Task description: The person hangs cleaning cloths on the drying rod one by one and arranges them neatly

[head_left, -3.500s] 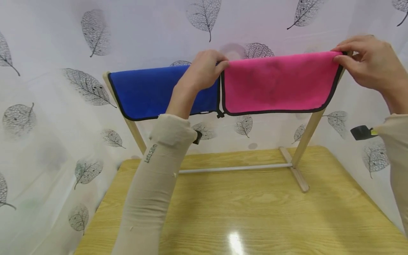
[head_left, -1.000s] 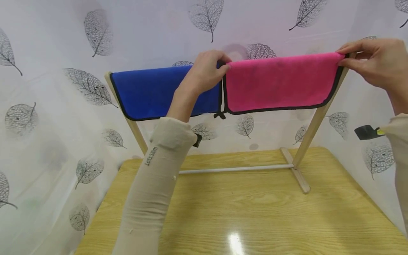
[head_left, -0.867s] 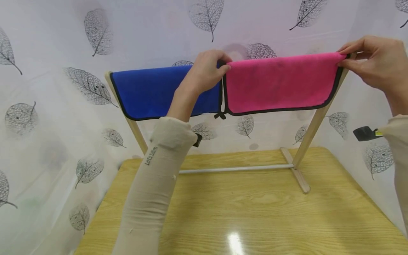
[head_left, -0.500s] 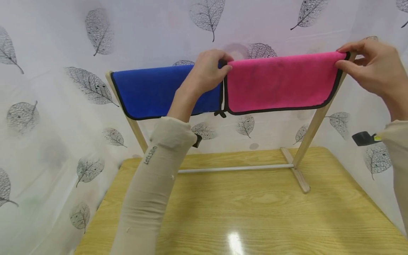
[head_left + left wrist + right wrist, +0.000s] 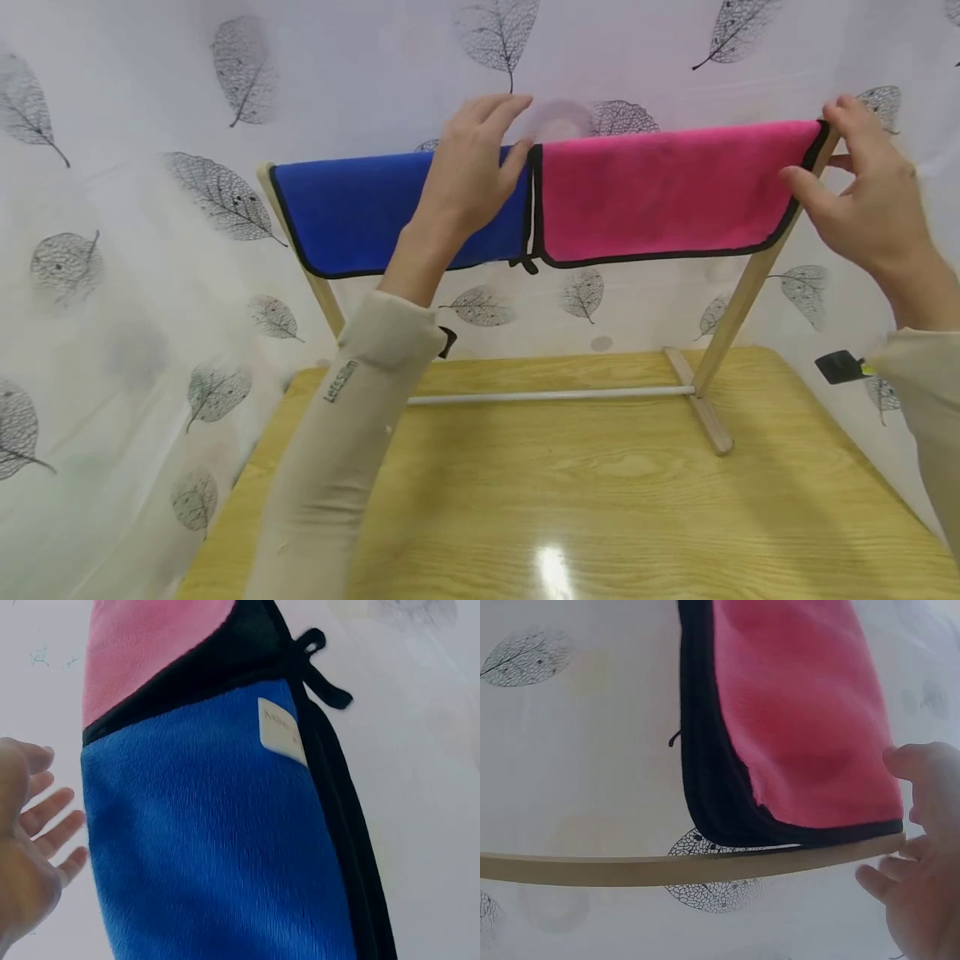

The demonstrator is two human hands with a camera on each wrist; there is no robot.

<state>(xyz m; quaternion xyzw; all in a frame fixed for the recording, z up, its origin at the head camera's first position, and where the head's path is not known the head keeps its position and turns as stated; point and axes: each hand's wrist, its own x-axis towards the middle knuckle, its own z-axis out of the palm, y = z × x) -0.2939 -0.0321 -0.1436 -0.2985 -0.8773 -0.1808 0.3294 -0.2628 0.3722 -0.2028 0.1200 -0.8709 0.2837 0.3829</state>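
A blue towel (image 5: 352, 218) and a pink towel (image 5: 667, 196), both black-edged, hang folded side by side over the top of a wooden rack (image 5: 738, 312). Fingers loosely spread, my left hand (image 5: 468, 167) is in front of the blue towel's right end and pinches nothing. In the left wrist view a pale label (image 5: 281, 729) and a black loop show at the blue towel's lower edge. My right hand (image 5: 873, 187), thumb and fingers apart, is around the rack's upper right corner beside the pink towel. Whether its fingertips touch the post is unclear. The rack's top bar is hidden.
The rack stands at the back of a wood-grain table (image 5: 585, 500), with a white rod (image 5: 555, 394) between its legs. A pale curtain with a leaf print (image 5: 483, 306) is close behind. The left forearm hides the rack's lower left leg.
Both hands have let go of the pink towel's top corners and their fingers have spread. The left hand has shifted slightly left. The towels stay hanging in place.
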